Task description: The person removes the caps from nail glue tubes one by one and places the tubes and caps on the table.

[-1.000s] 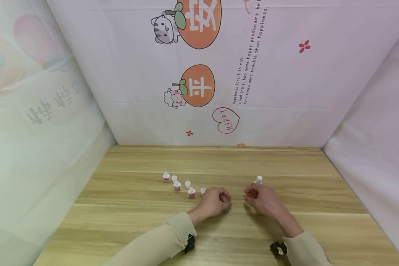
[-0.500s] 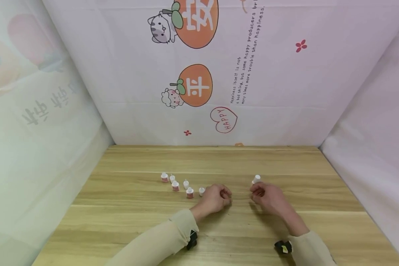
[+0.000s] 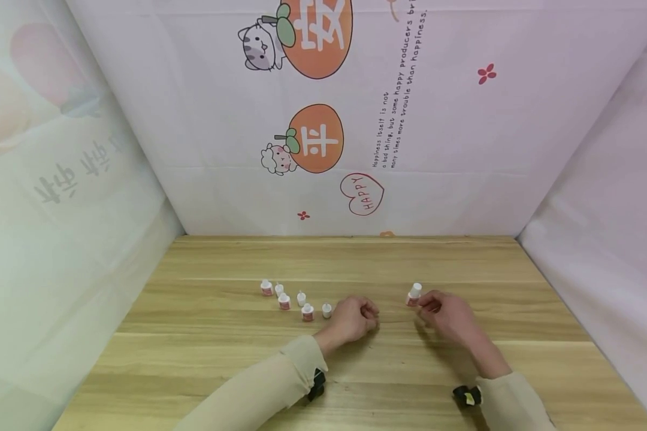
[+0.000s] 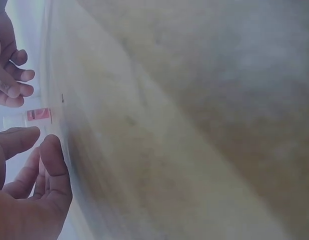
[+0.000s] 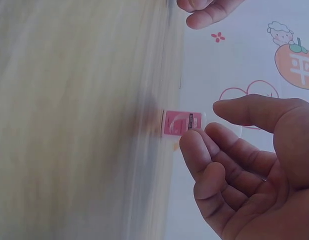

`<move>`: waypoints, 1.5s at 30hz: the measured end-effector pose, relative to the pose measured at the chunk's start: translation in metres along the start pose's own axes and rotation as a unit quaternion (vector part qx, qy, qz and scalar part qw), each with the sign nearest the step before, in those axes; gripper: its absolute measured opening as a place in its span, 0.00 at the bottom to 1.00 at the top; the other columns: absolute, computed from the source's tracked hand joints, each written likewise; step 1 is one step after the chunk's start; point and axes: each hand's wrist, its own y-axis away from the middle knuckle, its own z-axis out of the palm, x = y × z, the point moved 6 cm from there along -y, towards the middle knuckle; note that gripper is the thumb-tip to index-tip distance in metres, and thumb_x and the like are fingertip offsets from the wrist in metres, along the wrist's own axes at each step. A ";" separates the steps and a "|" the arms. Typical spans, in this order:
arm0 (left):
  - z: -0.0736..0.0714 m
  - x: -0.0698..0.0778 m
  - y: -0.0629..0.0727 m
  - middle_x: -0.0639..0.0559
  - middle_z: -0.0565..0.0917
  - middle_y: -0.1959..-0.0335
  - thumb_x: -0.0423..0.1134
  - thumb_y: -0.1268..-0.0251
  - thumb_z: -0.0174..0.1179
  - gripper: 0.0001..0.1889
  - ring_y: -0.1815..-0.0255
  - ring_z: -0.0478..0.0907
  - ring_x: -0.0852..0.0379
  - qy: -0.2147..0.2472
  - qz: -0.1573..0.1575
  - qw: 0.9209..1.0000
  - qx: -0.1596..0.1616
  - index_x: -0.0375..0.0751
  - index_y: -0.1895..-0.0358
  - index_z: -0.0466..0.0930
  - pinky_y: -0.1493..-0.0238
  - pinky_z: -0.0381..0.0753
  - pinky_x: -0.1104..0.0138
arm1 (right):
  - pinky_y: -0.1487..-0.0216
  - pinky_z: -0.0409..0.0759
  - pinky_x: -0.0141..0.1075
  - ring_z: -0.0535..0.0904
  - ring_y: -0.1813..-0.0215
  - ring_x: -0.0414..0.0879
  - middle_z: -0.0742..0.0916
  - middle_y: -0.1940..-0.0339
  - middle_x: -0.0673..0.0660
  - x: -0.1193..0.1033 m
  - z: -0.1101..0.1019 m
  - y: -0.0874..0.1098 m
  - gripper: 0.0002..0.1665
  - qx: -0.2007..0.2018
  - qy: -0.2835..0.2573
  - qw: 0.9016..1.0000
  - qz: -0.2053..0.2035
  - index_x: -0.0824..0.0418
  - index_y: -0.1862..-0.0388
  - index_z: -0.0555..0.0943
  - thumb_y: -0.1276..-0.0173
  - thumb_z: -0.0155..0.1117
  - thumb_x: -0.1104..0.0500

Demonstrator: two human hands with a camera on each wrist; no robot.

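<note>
A small bottle with a pink label and a tall white cap (image 3: 414,295) stands upright on the wooden table. Just right of it is my right hand (image 3: 447,316), fingers loosely curled and holding nothing. In the right wrist view the bottle's pink label (image 5: 182,123) shows behind the fingertips; I cannot tell whether they touch it. My left hand (image 3: 350,319) rests near the table's middle, loosely curled. The left wrist view shows a gap between its thumb (image 4: 24,140) and forefinger, with nothing in it. White caps with thin upright stems, such as the nearest one (image 3: 326,310), stand left of that hand.
Three uncapped pink-labelled bottles stand in a slanting row at left: a far one (image 3: 266,288), a middle one (image 3: 284,301) and a near one (image 3: 307,312). Two more white caps (image 3: 301,299) stand among them. A printed white cloth (image 3: 437,203) borders the table (image 3: 237,383) behind.
My right hand has drawn away to the right from the capped bottle, which now shows whole. The bottle stays in place. My left hand has barely moved.
</note>
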 end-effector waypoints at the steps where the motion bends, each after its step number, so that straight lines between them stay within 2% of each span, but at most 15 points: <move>1: 0.000 0.000 -0.001 0.59 0.84 0.72 0.34 0.41 0.68 0.05 0.74 0.74 0.70 0.003 -0.002 1.000 0.000 0.45 0.61 0.86 0.70 0.74 0.76 | 0.59 0.81 0.38 0.85 0.61 0.46 0.90 0.63 0.55 0.001 -0.001 0.000 0.09 0.001 0.005 1.000 0.003 0.60 0.58 0.85 0.34 0.66 0.58; 12: 0.003 0.001 -0.009 0.59 0.84 0.71 0.35 0.42 0.67 0.07 0.72 0.74 0.68 0.007 -0.026 1.000 -0.007 0.43 0.60 0.85 0.69 0.75 0.75 | 0.56 0.82 0.47 0.85 0.57 0.52 0.89 0.60 0.58 0.012 -0.007 -0.005 0.13 0.004 0.016 0.999 0.033 0.62 0.54 0.83 0.32 0.64 0.56; 18: 0.004 -0.002 -0.014 0.60 0.81 0.73 0.34 0.43 0.65 0.07 0.73 0.72 0.68 -0.003 -0.032 0.999 -0.001 0.44 0.60 0.85 0.70 0.72 0.76 | 0.58 0.83 0.46 0.86 0.55 0.56 0.89 0.58 0.62 0.011 -0.011 -0.009 0.16 0.022 0.003 0.999 0.025 0.65 0.50 0.82 0.32 0.64 0.57; 22: 0.002 -0.002 -0.019 0.59 0.81 0.73 0.33 0.42 0.64 0.08 0.73 0.72 0.67 -0.005 -0.031 0.999 0.007 0.44 0.60 0.86 0.70 0.72 0.76 | 0.59 0.82 0.44 0.86 0.53 0.57 0.89 0.55 0.62 0.010 -0.012 -0.011 0.19 0.030 -0.002 0.999 0.030 0.64 0.46 0.81 0.31 0.65 0.55; 29: 0.002 0.002 -0.022 0.58 0.85 0.70 0.36 0.40 0.67 0.06 0.72 0.75 0.67 0.007 -0.046 0.999 0.006 0.45 0.59 0.86 0.70 0.74 0.76 | 0.56 0.84 0.49 0.86 0.51 0.59 0.88 0.50 0.64 0.006 -0.013 -0.016 0.24 0.027 -0.005 0.999 0.037 0.63 0.42 0.79 0.31 0.64 0.51; 36: 0.004 0.005 -0.025 0.57 0.86 0.70 0.35 0.39 0.67 0.05 0.72 0.76 0.67 0.028 -0.058 0.998 0.000 0.43 0.60 0.85 0.70 0.75 0.75 | 0.57 0.83 0.48 0.87 0.54 0.57 0.88 0.51 0.63 0.002 -0.011 -0.019 0.23 0.032 -0.008 0.999 0.030 0.63 0.42 0.79 0.31 0.65 0.52; 45: 0.006 0.007 -0.029 0.56 0.86 0.72 0.32 0.41 0.65 0.06 0.74 0.75 0.67 0.026 -0.065 0.997 0.010 0.43 0.61 0.86 0.72 0.74 0.76 | 0.58 0.83 0.46 0.88 0.56 0.55 0.89 0.55 0.61 0.003 -0.006 -0.026 0.20 0.035 -0.006 0.999 0.018 0.62 0.45 0.81 0.31 0.65 0.53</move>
